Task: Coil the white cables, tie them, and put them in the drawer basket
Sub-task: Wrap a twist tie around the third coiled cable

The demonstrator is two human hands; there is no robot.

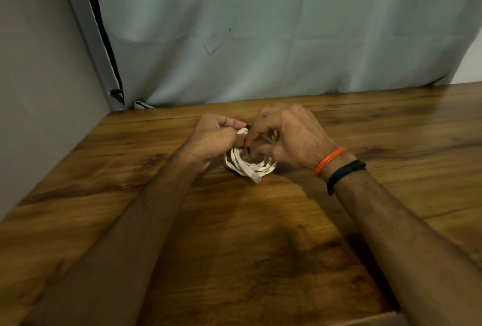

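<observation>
Both hands meet over the coiled cable (249,165) on the table (260,234); left hand (211,140) and right hand (287,137) each pinch a black tie (247,127) on the coil's far side

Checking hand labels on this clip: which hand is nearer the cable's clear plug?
Left. The left hand is just up-left of the clear plug; the right hand is farther, up-right across the coiled white cable.
</observation>
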